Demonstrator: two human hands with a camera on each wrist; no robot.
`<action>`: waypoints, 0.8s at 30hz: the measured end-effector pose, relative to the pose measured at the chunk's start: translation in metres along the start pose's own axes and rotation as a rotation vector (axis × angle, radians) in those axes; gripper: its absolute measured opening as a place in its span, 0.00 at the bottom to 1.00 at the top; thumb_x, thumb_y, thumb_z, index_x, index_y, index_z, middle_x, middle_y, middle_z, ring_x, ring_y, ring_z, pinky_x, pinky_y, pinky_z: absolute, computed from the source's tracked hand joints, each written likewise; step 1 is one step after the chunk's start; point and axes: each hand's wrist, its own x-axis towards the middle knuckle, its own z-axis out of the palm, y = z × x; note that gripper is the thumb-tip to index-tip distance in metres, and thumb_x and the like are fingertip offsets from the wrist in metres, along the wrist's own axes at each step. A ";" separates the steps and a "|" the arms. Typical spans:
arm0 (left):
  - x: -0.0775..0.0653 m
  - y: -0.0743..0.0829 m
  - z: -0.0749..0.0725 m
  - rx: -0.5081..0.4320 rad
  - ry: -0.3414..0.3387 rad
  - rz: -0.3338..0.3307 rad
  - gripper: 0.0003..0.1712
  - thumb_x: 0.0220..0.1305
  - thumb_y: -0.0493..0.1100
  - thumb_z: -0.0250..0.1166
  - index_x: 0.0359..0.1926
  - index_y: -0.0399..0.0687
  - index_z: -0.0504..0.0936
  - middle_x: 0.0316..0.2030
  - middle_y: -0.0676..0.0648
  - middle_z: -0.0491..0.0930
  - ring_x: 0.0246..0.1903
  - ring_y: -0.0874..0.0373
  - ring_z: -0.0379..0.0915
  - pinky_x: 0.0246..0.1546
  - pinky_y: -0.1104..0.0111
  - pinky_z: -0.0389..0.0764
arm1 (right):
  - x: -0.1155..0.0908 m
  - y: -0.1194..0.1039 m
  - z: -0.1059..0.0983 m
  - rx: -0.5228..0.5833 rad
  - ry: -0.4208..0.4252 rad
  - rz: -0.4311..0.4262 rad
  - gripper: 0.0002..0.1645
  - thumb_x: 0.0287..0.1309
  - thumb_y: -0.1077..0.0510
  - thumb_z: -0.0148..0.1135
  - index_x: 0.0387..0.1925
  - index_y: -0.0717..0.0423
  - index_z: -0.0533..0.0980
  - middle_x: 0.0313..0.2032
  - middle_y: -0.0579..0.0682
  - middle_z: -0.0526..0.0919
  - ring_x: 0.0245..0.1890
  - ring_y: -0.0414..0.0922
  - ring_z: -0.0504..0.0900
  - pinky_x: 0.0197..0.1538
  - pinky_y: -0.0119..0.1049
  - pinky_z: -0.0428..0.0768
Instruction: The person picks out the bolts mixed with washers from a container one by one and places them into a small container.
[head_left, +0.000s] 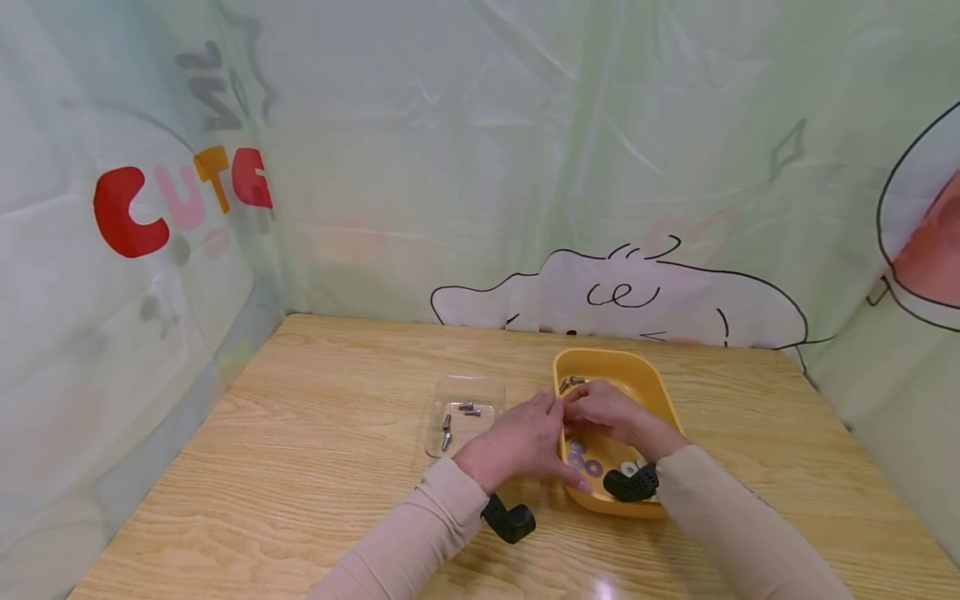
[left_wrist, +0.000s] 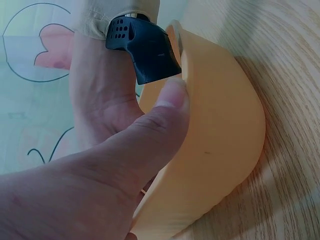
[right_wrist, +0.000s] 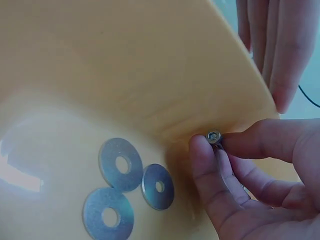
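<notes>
A yellow plastic bin [head_left: 647,379] stands on the wooden table. My left hand [head_left: 519,442] holds its left wall, the thumb [left_wrist: 167,112] over the rim and the fingers along the outer side. Inside the bin, my right hand [head_left: 606,412] pinches a hex socket screw [right_wrist: 214,136] between thumb and fingertips, its socket head showing in the right wrist view. Close by on the bin floor are flat metal washers [right_wrist: 119,165]. Other screws [head_left: 576,380] lie at the bin's far left end.
Left of the bin is a clear shallow tray [head_left: 491,387] with several screws [head_left: 447,423] in it. White washers [head_left: 628,468] lie at the bin's near right, partly hidden by the right wrist camera [head_left: 630,483]. A printed curtain [head_left: 450,208] hangs behind the table.
</notes>
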 end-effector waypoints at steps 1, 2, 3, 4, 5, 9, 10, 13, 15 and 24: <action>0.000 0.000 0.000 -0.002 0.001 0.002 0.60 0.44 0.78 0.68 0.68 0.44 0.66 0.51 0.52 0.71 0.46 0.63 0.68 0.55 0.74 0.75 | -0.001 0.000 0.000 0.004 0.000 0.000 0.22 0.65 0.65 0.58 0.58 0.73 0.70 0.49 0.63 0.79 0.41 0.49 0.81 0.54 0.41 0.83; -0.001 0.000 0.000 -0.004 0.003 0.004 0.60 0.44 0.78 0.68 0.68 0.44 0.66 0.51 0.52 0.71 0.47 0.63 0.68 0.55 0.74 0.75 | -0.001 -0.001 -0.001 0.006 -0.001 -0.002 0.22 0.65 0.65 0.58 0.58 0.73 0.71 0.49 0.63 0.79 0.41 0.49 0.81 0.55 0.42 0.83; -0.001 0.000 0.000 -0.007 0.003 0.005 0.60 0.44 0.78 0.68 0.69 0.44 0.66 0.51 0.52 0.71 0.47 0.63 0.68 0.56 0.74 0.75 | -0.002 -0.001 -0.001 0.008 -0.007 -0.006 0.22 0.65 0.65 0.58 0.58 0.74 0.71 0.49 0.63 0.79 0.41 0.49 0.81 0.55 0.42 0.83; -0.001 0.000 0.001 -0.013 0.004 0.005 0.61 0.44 0.78 0.68 0.69 0.44 0.65 0.52 0.52 0.71 0.48 0.63 0.68 0.57 0.74 0.75 | -0.003 -0.002 -0.001 0.011 -0.012 -0.012 0.22 0.65 0.66 0.57 0.58 0.74 0.71 0.50 0.63 0.79 0.41 0.49 0.81 0.55 0.42 0.83; -0.001 0.000 0.001 -0.019 0.003 0.005 0.61 0.44 0.78 0.68 0.70 0.44 0.64 0.53 0.52 0.71 0.49 0.63 0.68 0.58 0.74 0.74 | -0.003 -0.002 -0.002 0.012 -0.015 -0.016 0.22 0.65 0.66 0.57 0.58 0.74 0.71 0.50 0.63 0.79 0.41 0.49 0.81 0.56 0.42 0.83; 0.000 0.000 0.001 -0.041 -0.005 -0.001 0.63 0.45 0.77 0.69 0.72 0.45 0.62 0.58 0.51 0.71 0.54 0.62 0.68 0.62 0.73 0.73 | -0.004 -0.002 -0.003 0.014 -0.016 -0.022 0.22 0.65 0.66 0.58 0.58 0.74 0.71 0.50 0.63 0.79 0.41 0.49 0.82 0.55 0.42 0.83; 0.000 0.000 0.001 -0.041 -0.005 0.000 0.63 0.45 0.77 0.69 0.72 0.45 0.62 0.58 0.51 0.70 0.55 0.62 0.68 0.62 0.72 0.72 | -0.005 -0.002 -0.003 0.012 -0.017 -0.024 0.22 0.65 0.65 0.58 0.58 0.74 0.71 0.50 0.64 0.79 0.41 0.49 0.82 0.54 0.42 0.84; 0.001 0.000 0.001 -0.034 -0.004 0.004 0.62 0.44 0.78 0.68 0.71 0.45 0.63 0.59 0.51 0.71 0.56 0.61 0.68 0.63 0.73 0.72 | -0.005 -0.002 -0.003 0.014 -0.008 -0.020 0.22 0.65 0.65 0.58 0.58 0.72 0.71 0.51 0.63 0.79 0.42 0.49 0.83 0.54 0.41 0.84; 0.001 0.000 0.001 -0.033 -0.002 0.006 0.62 0.44 0.78 0.68 0.71 0.45 0.63 0.58 0.51 0.71 0.55 0.62 0.68 0.62 0.73 0.72 | -0.006 -0.003 -0.004 0.018 -0.007 -0.021 0.22 0.65 0.65 0.58 0.58 0.72 0.71 0.51 0.63 0.79 0.42 0.49 0.83 0.53 0.41 0.84; 0.000 -0.002 0.003 -0.030 0.008 0.013 0.64 0.44 0.79 0.67 0.71 0.42 0.62 0.59 0.49 0.70 0.55 0.61 0.69 0.62 0.72 0.73 | -0.013 -0.006 -0.009 0.063 -0.034 -0.059 0.20 0.65 0.66 0.57 0.56 0.74 0.72 0.45 0.59 0.80 0.38 0.46 0.83 0.50 0.38 0.85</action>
